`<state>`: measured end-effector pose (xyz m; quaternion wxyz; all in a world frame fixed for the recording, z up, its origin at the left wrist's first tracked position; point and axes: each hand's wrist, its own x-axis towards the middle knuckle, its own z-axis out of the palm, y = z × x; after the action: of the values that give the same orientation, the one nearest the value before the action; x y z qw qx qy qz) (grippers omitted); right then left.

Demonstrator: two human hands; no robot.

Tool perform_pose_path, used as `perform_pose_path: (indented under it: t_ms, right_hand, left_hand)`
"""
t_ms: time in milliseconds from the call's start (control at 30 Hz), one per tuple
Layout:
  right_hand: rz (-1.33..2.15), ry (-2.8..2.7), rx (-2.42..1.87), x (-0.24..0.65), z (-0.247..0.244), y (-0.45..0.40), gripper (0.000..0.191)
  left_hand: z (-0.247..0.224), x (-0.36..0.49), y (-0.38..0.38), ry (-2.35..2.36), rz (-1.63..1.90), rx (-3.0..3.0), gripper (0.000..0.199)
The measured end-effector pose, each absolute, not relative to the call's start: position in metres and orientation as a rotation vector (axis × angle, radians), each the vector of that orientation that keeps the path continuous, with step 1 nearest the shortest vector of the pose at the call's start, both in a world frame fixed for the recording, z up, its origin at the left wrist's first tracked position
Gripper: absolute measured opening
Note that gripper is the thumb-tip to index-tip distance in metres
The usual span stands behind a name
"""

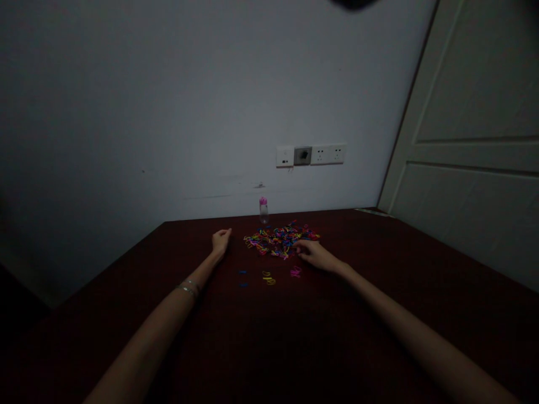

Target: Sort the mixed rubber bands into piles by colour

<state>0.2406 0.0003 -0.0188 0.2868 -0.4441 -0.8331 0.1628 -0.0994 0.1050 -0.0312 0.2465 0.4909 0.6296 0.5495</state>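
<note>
A spread pile of small multicoloured bands (pixel 278 238) lies on the dark red table (pixel 269 336). My right hand (pixel 314 252) is at the pile's right front edge, its fingers bent together against the bands; what they hold, if anything, is too small to tell. To the left of the pile, my left hand (pixel 221 240) rests on the table with its fingers curled in and nothing visible in them. In front of the pile lie blue pieces (pixel 243 272), several yellow bands (pixel 268 278) and a small pink cluster (pixel 295 272), set apart from each other.
Behind the pile stands a clear bottle with a pink top (pixel 263 210), close to the wall (pixel 210 112). Sockets and switches (pixel 320 154) are on the wall above the table. A pale panelled door (pixel 471 168) is at the right.
</note>
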Motion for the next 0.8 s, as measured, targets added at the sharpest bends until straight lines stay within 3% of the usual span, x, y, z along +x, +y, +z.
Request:
perform_pose_path:
  t_ms: [800]
  right_hand:
    - [0.065,-2.477,-1.533,0.221,-0.010,0.006,0.053]
  left_hand:
    - [-0.047,-0.102,0.116,1.685,1.508,1.555,0.025]
